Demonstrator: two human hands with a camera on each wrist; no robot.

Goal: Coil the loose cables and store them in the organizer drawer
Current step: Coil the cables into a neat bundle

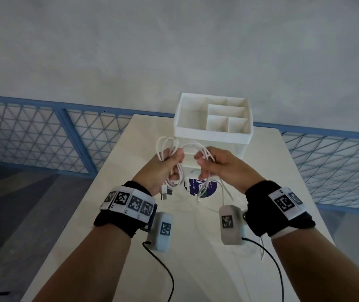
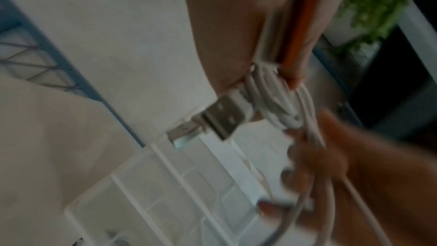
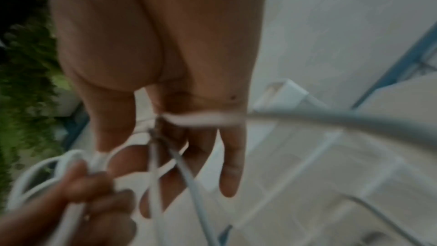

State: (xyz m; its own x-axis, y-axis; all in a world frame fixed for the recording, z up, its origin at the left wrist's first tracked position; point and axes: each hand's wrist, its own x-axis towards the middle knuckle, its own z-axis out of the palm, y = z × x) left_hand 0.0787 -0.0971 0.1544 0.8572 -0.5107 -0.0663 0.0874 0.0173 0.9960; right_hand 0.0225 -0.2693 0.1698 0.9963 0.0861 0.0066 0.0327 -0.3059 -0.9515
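Both hands grip the thin white cables point(image 1: 192, 147): left hand point(image 1: 163, 168) clamps a coiled bundle, right hand point(image 1: 220, 166) pinches loose strands. Coiling seems unfinished; white plastic organizer point(image 1: 213, 136) receives nothing yet.

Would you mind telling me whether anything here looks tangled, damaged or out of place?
Nothing looks damaged. The white cables are bunched in loose loops between the left hand and right hand, ends dangling above the table. The white organizer stands upright, its top compartments bare.

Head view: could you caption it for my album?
Both hands, left and right, hold white cables before a white organizer.
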